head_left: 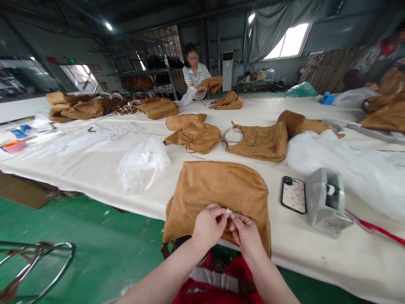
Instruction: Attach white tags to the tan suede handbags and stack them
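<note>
A tan leather bag [221, 181] lies flat in front of me, its lower edge hanging over the table's front edge. A zipper runs across its face. Above that zipper, my left hand [211, 221] and my right hand [242, 230] meet with their fingertips pinched together. Between the two pinches shows a small white scrap [228, 211], like thin paper or plastic. Both hands are closed on it. Whether the fingers also touch the zipper pull is too small to tell.
Right of the bag lie a phone [293, 195] and a grey tape dispenser [325, 202]. A clear plastic bag [144, 164] sits to the left. More tan bags [257, 141] lie beyond, and a person [196, 75] stands across the white table [139, 204]. A metal-framed stool [41, 257] is at lower left.
</note>
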The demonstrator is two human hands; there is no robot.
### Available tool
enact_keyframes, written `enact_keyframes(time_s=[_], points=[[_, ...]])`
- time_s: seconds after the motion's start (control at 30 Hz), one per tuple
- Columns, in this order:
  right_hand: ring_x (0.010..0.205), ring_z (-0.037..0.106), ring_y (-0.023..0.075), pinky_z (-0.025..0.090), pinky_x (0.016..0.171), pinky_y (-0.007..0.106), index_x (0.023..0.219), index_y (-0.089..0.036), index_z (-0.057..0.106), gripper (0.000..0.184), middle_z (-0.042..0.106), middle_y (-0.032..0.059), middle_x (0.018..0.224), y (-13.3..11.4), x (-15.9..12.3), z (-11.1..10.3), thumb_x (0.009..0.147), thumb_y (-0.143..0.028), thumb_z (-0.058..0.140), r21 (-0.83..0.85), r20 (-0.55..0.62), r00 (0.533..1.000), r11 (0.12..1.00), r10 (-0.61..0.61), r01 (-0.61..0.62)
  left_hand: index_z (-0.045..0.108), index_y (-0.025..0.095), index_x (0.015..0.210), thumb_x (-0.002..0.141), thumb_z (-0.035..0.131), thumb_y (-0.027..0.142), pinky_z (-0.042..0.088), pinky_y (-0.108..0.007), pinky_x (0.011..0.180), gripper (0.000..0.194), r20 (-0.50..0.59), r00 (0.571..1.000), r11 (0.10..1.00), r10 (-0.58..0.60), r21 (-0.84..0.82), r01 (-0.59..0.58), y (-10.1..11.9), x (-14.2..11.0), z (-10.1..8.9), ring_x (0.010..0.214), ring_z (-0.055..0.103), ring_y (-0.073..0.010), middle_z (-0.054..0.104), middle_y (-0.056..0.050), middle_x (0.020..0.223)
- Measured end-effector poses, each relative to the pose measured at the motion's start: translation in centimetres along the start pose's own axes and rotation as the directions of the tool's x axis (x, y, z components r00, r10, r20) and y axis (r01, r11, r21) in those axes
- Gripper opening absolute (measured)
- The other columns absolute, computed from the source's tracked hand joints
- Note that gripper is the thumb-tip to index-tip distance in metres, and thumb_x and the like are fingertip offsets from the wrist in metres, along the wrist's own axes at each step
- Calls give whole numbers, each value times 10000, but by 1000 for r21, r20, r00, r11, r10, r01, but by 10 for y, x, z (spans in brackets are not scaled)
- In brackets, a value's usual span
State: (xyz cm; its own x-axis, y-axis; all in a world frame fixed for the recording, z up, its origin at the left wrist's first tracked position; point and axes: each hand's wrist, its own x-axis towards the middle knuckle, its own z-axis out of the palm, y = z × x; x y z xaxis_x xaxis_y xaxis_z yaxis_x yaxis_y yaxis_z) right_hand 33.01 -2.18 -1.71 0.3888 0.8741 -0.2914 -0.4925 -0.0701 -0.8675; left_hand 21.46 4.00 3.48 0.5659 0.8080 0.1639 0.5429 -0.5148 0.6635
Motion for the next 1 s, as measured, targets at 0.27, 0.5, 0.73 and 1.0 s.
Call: enact_keyframes(time_s=[0.27, 0.5, 0.73, 1.0], points=[[303, 303, 27, 177, 324, 185, 507, -171, 523, 427, 493, -46, 441, -1, 1, 3, 692, -489, 739, 59, 7, 1000, 998, -6, 6, 540, 105, 1293, 941, 396, 142, 546, -359, 745, 382, 129, 880, 697, 457, 563, -444, -11, -19, 10, 867, 622, -225, 662, -112, 1028], [289, 291, 40, 163, 321, 200, 480, -178, 524, 474, 454, -48, 396, -7, -5, 3, 680, -551, 737, 72, 12, 1000, 997, -1, 0, 515, 64, 1306, 941, 362, 135, 547, -365, 755, 402, 223, 823, 666, 523, 496, -557, -14, -24, 7, 925, 625, -249, 673, -135, 1044], [280, 225, 31, 122, 330, 198, 478, -196, 469, 546, 360, -83, 344, -2, -2, 4, 680, -639, 718, -11, -8, 999, 999, -32, 32, 654, 158, 961, 981, 333, 302, 514, -242, 681, 353, 58, 995, 979, -83, -182, 93, -7, -10, 5, 715, 652, -157, 697, -67, 826], [265, 329, 76, 208, 307, 211, 513, -206, 532, 566, 476, -35, 370, -12, -8, 3, 709, -732, 606, -262, 19, 997, 962, -81, 84, 635, 203, 787, 866, 439, 309, 467, -237, 693, 236, 206, 975, 951, -82, -276, 138, -6, 1, 8, 703, 628, -164, 671, -19, 733]])
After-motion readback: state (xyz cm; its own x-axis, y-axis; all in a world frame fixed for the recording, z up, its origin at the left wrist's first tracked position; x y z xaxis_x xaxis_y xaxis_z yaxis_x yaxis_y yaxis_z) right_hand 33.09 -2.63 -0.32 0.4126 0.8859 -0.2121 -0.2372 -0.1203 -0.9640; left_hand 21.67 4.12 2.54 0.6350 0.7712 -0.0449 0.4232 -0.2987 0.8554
